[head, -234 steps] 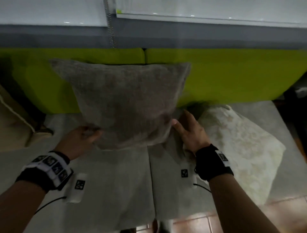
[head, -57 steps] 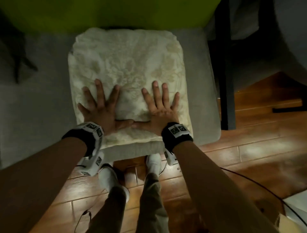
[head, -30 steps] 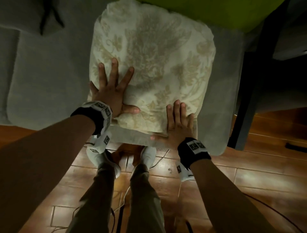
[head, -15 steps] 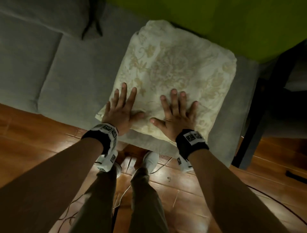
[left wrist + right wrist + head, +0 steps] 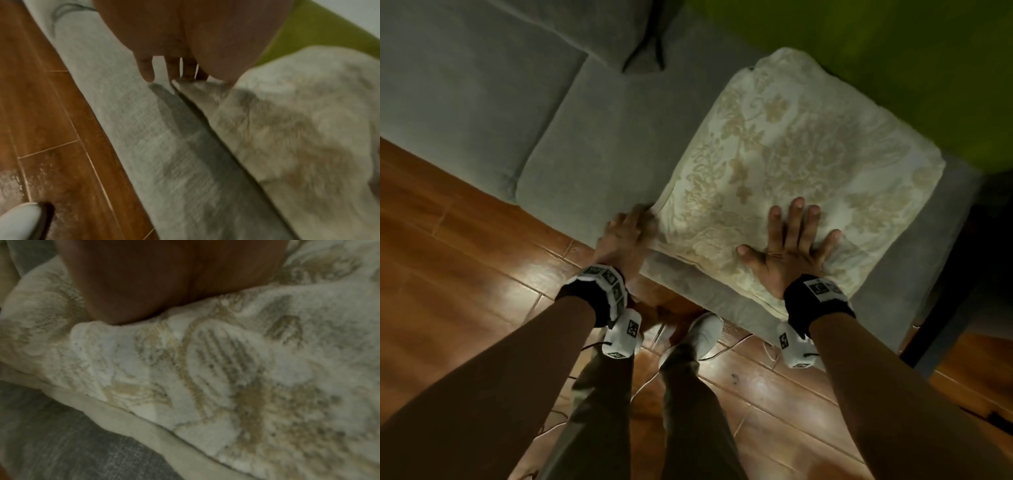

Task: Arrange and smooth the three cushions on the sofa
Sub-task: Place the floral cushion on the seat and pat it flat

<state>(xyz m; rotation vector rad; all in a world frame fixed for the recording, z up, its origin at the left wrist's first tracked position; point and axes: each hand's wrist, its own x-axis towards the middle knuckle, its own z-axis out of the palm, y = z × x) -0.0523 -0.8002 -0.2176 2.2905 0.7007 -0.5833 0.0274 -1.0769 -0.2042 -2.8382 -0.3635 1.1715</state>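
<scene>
A cream floral cushion [image 5: 801, 161] lies flat on the grey sofa seat [image 5: 602, 137], its far edge against the green backrest [image 5: 893, 51]. My right hand [image 5: 792, 236] presses flat on the cushion's near edge with fingers spread; in the right wrist view only the palm [image 5: 164, 280] shows, resting on the cushion [image 5: 246, 369]. My left hand [image 5: 631, 228] is at the cushion's near-left corner. In the left wrist view its fingertips [image 5: 185, 73] point down and touch that corner of the cushion [image 5: 287, 121]. A grey cushion's corner [image 5: 643, 51] shows at the top.
Wooden floor [image 5: 448, 291] runs along the sofa's front edge, with thin cables on it. My legs and white shoes [image 5: 705, 332] stand close to the seat. A dark frame [image 5: 945, 291] stands just right of the sofa's end. The seat to the left is bare fabric [image 5: 144, 138].
My left hand has slid off the cushion's top to its near-left corner. My right hand stays flat on the near edge, a little further right.
</scene>
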